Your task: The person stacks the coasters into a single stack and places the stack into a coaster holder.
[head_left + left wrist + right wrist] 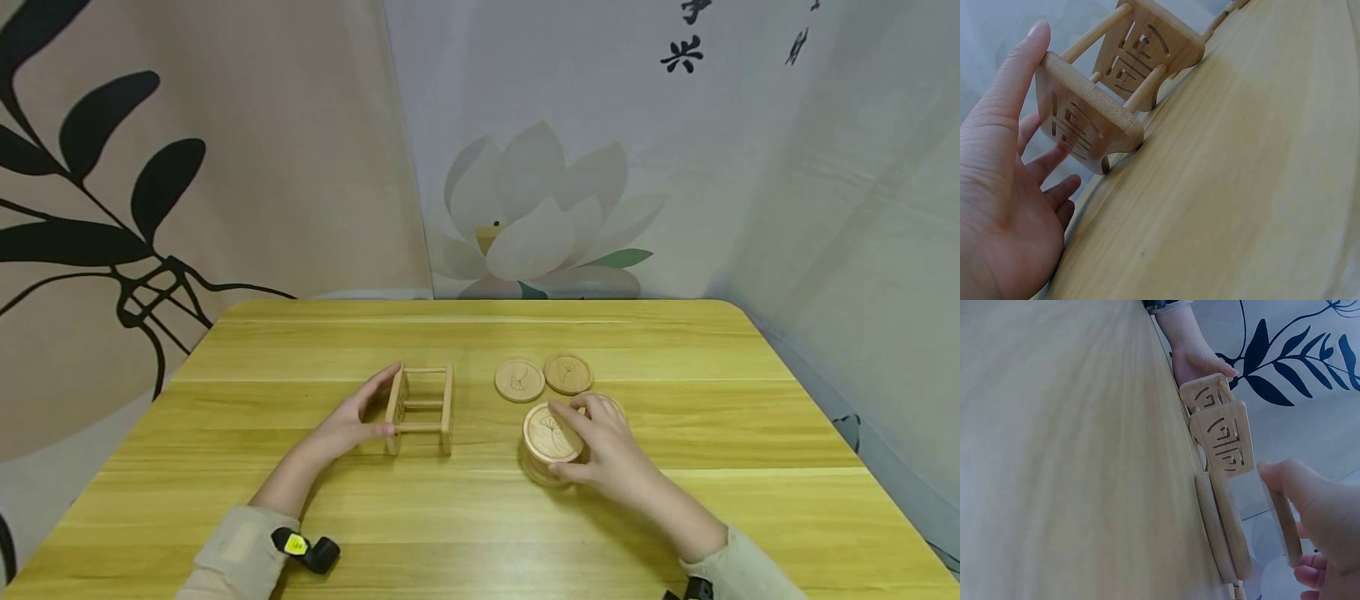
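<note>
A wooden coaster rack (442,408) with slotted end panels and dowel rods stands left of the table's middle. My left hand (348,427) holds its left panel (1075,119), the thumb at the near edge and fingers toward the far edge. To the right, my right hand (611,450) pinches a round wooden coaster (551,433) engraved with a plant design. In the right wrist view this coaster (1284,519) is tilted and apart from the stacked coasters (1229,531). Those stacked coasters (542,477) are mostly hidden beneath it in the head view.
Two engraved coasters, one paler (519,381) and one darker (568,374), lie flat beyond the stack. Another coaster (617,405) is partly hidden behind my right hand. The wooden table (420,533) ends at a printed cloth backdrop (300,167).
</note>
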Demonstrator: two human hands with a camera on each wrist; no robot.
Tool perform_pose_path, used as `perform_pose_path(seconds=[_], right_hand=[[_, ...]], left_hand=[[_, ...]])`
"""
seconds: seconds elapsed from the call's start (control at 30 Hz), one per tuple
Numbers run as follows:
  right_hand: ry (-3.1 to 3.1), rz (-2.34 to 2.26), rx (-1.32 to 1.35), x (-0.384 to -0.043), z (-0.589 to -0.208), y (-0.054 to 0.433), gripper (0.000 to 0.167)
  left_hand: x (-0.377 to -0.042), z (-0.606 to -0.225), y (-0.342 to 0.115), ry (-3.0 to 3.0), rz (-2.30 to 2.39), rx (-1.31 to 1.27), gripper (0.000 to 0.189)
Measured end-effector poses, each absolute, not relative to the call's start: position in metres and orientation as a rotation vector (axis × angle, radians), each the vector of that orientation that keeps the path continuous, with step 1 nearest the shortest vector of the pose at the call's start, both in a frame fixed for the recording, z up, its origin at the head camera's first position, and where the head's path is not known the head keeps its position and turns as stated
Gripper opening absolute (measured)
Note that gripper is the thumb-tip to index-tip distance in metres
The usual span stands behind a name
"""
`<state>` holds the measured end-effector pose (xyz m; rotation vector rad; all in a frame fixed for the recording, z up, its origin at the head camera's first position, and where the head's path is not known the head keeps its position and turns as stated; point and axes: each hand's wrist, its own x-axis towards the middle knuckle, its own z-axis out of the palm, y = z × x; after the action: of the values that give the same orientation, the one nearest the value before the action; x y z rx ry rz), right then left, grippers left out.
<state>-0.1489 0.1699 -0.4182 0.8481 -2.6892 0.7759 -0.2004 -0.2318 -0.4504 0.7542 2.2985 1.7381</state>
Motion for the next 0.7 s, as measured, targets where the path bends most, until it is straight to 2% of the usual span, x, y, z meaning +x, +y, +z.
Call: perform_pose_path(seconds=[0.7], right_hand=[[-2.717, 0.860, 0.864, -0.142, -0.432, 0.181, 0.082]], left_hand=[[-0.201, -0.450, -0.231, 2.314, 1.728, 0.747, 0.085]])
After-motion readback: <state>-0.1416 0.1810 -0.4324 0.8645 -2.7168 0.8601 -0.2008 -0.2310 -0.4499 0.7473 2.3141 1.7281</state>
